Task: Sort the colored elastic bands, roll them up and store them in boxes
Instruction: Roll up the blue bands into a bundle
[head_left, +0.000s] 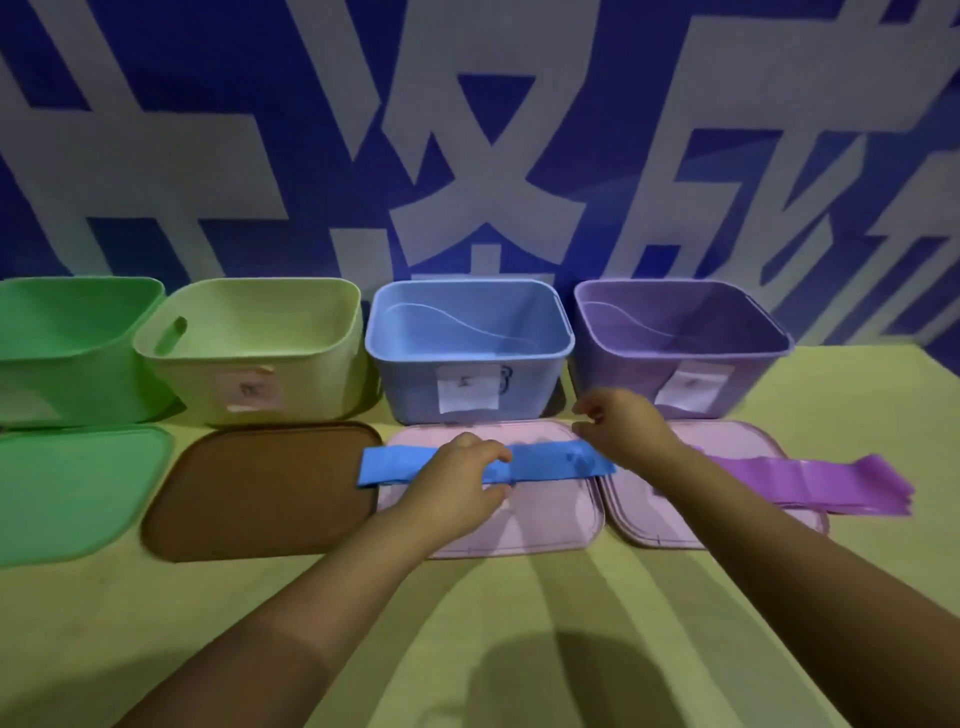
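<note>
A blue elastic band (550, 461) lies flat across a pink lid (540, 525) in front of the blue box (470, 382). My left hand (460, 480) presses on the band's middle, fingers curled over it. My right hand (621, 426) hovers at the band's right end with fingers bent; whether it pinches the band is unclear. A purple band (831, 483) lies stretched over a second pink lid (727, 441) in front of the purple box (680, 358).
A green box (67, 353) and a pale yellow-green box (260, 358) stand at the left, all boxes open. A green lid (72, 488) and a brown lid (260, 493) lie before them on the yellow table (467, 623). A blue-and-white wall stands behind.
</note>
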